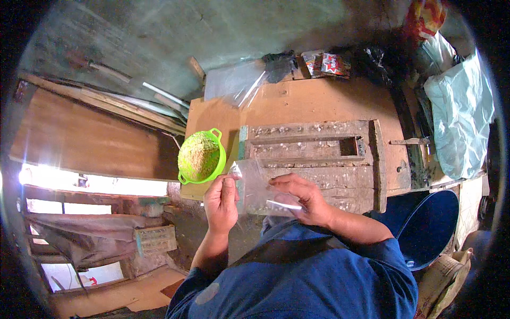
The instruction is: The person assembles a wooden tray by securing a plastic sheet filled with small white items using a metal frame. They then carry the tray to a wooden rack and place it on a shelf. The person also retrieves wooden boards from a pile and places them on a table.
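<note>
Between my hands, in front of my chest, I hold a clear plastic bag (255, 187). My left hand (220, 201) pinches its upper left corner between thumb and fingers. On its other side, my right hand (303, 198) grips the right edge, fingers bent over the film and thumb partly hidden. A lime green plastic basin (221, 164) with two handles stands just beyond my left hand. It holds a heap of pale yellowish, crumbly material (197, 153). Beyond the bag lies a worn wooden frame (313, 173) with a long slot, partly covered by the bag and my right hand.
A brown board table (329, 101) carries the basin and frame. Plastic sheets (228, 85) and small printed packets (334, 65) lie at its back. At right are a pale plastic sack (461, 114) and a blue drum (425, 228). Planks (106, 103) lean at left.
</note>
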Motion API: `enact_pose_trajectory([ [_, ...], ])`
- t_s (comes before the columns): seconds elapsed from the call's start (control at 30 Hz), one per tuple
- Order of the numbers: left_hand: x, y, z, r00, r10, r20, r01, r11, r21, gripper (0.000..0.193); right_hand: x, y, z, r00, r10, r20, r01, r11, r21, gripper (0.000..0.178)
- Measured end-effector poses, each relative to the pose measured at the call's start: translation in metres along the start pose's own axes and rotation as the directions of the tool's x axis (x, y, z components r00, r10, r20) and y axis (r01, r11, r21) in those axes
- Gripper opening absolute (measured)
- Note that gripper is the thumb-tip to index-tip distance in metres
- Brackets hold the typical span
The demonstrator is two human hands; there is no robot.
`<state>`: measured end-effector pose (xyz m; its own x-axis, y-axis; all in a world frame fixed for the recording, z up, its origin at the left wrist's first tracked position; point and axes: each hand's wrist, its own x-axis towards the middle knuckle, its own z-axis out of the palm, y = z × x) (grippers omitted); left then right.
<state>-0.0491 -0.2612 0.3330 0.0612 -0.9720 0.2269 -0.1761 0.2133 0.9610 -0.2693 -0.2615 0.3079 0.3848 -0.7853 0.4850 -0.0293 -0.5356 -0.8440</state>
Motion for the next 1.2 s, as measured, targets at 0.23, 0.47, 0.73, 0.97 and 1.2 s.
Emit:
enact_pose_trajectory([
  [0.23, 0.003, -0.003, -0.003, 0.997, -0.072, 0.019, 0.072, 0.997, -0.007, 0.028, -0.002, 0.007, -0.006, 0.988, 0.123, -0.096, -0.126, 0.992, -0.027, 0.014],
  [0.47, 0.012, 0.0, -0.008, 0.986, -0.167, 0.002, 0.161, 0.95, -0.269, 0.023, 0.003, -0.004, -0.025, 0.997, 0.007, 0.079, 0.007, 0.985, -0.175, 0.051],
  [0.73, 0.012, 0.007, 0.007, 0.927, -0.372, 0.038, 0.307, 0.699, -0.646, 0.022, 0.011, 0.007, 0.002, 0.999, -0.02, 0.048, 0.039, 0.898, -0.439, 0.064],
  [0.97, 0.006, -0.01, -0.003, 0.933, -0.35, 0.081, 0.334, 0.763, -0.554, 0.021, 0.006, 0.031, -0.007, 0.991, -0.134, 0.01, 0.124, 0.877, -0.464, 0.016],
  [1.2, 0.008, -0.023, -0.013, 0.956, -0.279, 0.092, 0.291, 0.853, -0.433, 0.022, 0.014, 0.009, -0.036, 0.985, 0.014, 0.171, 0.053, 0.924, -0.378, 0.019],
])
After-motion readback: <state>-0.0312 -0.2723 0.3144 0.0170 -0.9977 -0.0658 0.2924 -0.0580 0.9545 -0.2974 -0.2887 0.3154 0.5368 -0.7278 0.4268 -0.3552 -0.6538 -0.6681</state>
